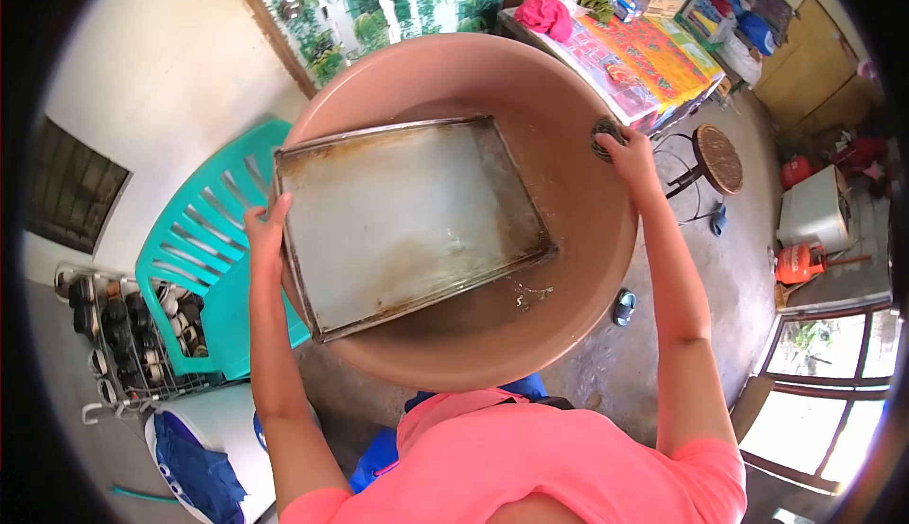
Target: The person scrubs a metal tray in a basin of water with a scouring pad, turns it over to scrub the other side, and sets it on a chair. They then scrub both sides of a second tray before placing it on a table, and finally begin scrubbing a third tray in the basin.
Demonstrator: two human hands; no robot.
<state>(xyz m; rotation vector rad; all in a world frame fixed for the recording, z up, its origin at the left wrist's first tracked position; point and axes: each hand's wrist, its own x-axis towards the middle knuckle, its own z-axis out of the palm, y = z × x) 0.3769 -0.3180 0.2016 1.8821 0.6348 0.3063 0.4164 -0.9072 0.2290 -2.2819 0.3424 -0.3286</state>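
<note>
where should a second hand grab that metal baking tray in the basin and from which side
Probably the raised rim of the baking tray on its free long edge, coming from the right hand's side. The left hand already grips the opposite edge, and the tray lies tilted in the basin, leaving that rim exposed.

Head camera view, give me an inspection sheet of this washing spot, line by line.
Surface: bare concrete floor.
Job's things: stained metal baking tray lying tilted inside a large pinkish plastic basin; dark scouring pad.
Clutter: shoe rack, sandal.
Grips: left hand holds the tray's edge; right hand holds the pad at the basin rim.
Cables: nothing seen.
Surroundings: turquoise plastic chair, round stool, table piled with goods, orange gas cylinder.
</note>
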